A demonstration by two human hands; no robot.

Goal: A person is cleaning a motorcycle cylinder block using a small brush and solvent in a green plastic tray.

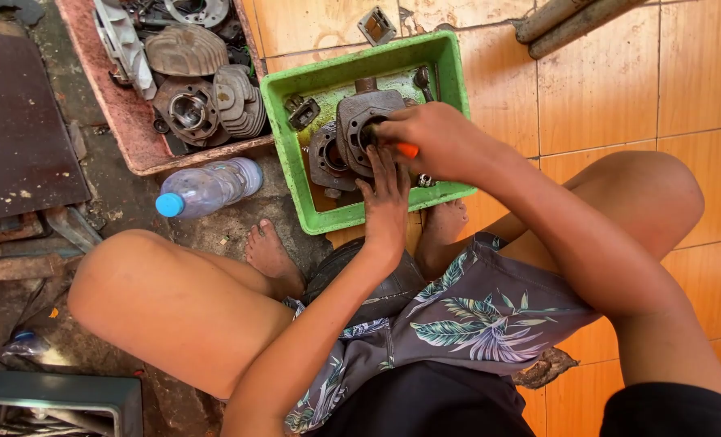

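The orange tiled floor (603, 89) carries everything, with a person squatting on it, bare knees apart and feet flat. A reddish tray (125, 133) at the upper left holds a heap of grey finned engine parts (214, 89). Just beside it sits a green plastic tub (312, 89), its wall bright and its bottom greasy. In the tub stands a dark metal engine cylinder (359, 113), with a second round engine part (326, 158) touching it on the left. A clear plastic bottle (206, 186) with a blue cap lies on its side in front of the tray, near the tub. The left hand (386, 194) rests with fingers spread against the cylinder's lower edge. The right hand (437, 142) is curled tightly round an orange-handled tool (406, 150), whose tip reaches into the cylinder's bore. A small metal plate (376, 26) lies on the tiles behind the tub.
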